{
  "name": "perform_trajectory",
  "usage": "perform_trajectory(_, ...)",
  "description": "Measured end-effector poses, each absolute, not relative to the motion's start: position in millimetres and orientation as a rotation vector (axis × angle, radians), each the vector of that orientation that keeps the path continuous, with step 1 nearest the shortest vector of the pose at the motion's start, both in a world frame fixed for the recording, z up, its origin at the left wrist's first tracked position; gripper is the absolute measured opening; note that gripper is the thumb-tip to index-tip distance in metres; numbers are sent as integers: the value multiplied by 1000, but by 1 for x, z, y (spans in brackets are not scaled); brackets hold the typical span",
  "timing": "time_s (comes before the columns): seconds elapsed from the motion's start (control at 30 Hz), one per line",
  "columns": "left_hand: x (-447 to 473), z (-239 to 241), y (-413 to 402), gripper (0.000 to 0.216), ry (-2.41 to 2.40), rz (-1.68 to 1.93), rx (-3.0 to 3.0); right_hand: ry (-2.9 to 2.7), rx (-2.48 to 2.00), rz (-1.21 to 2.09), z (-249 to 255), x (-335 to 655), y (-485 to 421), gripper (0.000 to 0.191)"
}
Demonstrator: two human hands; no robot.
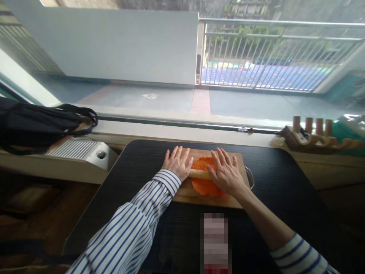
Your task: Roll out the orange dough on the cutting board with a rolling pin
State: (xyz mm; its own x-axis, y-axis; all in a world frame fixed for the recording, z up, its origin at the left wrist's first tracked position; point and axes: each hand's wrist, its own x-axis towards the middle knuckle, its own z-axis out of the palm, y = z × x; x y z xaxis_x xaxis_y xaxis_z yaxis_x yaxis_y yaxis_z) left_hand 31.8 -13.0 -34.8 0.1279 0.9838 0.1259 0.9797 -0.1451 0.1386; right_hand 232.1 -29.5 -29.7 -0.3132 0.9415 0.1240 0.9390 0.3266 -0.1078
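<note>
A flat sheet of orange dough [203,186] lies on a wooden board [196,196] on the black table [273,175]. A pale wooden rolling pin [200,174] lies across the dough. My left hand [178,162] rests palm down on the pin's left end, fingers stretched out. My right hand [225,171] presses flat on the pin's right part, fingers spread forward. Both forearms wear blue-and-white striped sleeves.
A metal handle [250,177] sticks out at the board's right edge. A black bag [40,123] and a white appliance [82,150] sit on the ledge at left. A wooden rack [316,137] stands on the windowsill at right. A window and balcony railing lie beyond.
</note>
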Motion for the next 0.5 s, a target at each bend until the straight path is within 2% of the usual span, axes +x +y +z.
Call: perform_trajectory(0.5,43,-25,64,61,1892,122,2375,-2276,-1840,214,-21,225,-15,58)
